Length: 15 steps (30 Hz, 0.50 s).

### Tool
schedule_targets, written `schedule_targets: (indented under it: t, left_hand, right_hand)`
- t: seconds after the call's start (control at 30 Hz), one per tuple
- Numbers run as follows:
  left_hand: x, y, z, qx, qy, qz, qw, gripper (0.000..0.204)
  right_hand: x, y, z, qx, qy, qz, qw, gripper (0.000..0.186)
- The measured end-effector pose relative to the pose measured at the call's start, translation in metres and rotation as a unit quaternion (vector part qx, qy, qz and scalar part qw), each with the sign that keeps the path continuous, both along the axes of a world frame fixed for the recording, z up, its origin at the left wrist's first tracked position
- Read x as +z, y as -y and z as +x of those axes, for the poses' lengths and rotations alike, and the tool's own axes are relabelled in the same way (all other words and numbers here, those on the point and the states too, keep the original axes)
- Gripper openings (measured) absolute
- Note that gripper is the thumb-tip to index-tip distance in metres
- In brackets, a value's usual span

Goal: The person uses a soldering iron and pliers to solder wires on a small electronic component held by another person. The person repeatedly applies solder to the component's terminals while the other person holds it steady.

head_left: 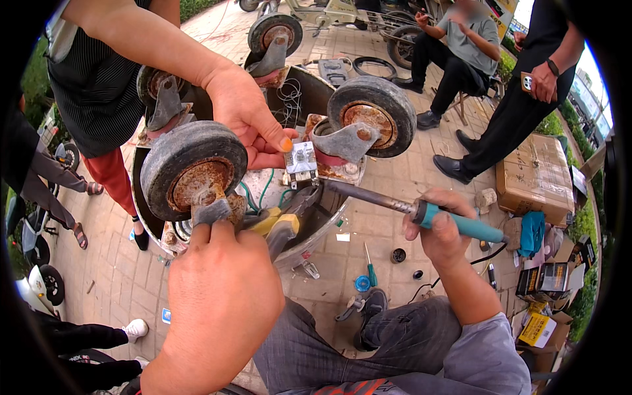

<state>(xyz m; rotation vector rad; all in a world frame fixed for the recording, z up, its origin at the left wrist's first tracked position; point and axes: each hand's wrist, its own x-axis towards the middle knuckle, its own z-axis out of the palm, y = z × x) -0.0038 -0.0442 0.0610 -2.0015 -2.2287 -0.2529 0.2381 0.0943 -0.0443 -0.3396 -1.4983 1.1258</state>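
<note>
My left hand (pixel 227 283) is closed at the bracket of a rusty caster wheel (pixel 161 172); what its curled fingers grip is hidden. Just right of it are yellow-handled pliers (pixel 282 234). My right hand (pixel 441 230) grips a teal-handled soldering iron (pixel 474 226), whose dark shaft points left toward a small metal component with terminals (pixel 300 158). Another person's hand (pixel 247 115) holds that component from above. Beneath both is an open metal housing (pixel 322 240) with green wires (pixel 263 189) inside and several casters (pixel 368 118) on top.
A screwdriver (pixel 370 273) and small round parts (pixel 398 255) lie on the paving (pixel 329 289). At right are cardboard boxes (pixel 534 174) and a teal cloth (pixel 530 234). A standing person (pixel 500 131), a seated person (pixel 454 59) and others at left (pixel 46 178) surround the work; scooters (pixel 46 283) stand behind.
</note>
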Motion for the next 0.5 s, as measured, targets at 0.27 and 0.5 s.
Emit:
schedule_targets:
  t: [0.27, 0.5]
  left_hand:
    - [0.0005, -0.0005, 0.0001, 0.000, 0.007, -0.002, 1.000, 0.010]
    - [0.0004, 0.0003, 0.0001, 0.002, 0.000, -0.004, 1.000, 0.010]
  right_hand:
    - [0.0000, -0.0012, 0.0073, -0.003, 0.006, -0.038, 0.999, 0.034]
    - [0.0001, 0.0008, 0.0051, 0.000, 0.002, -0.047, 0.999, 0.034]
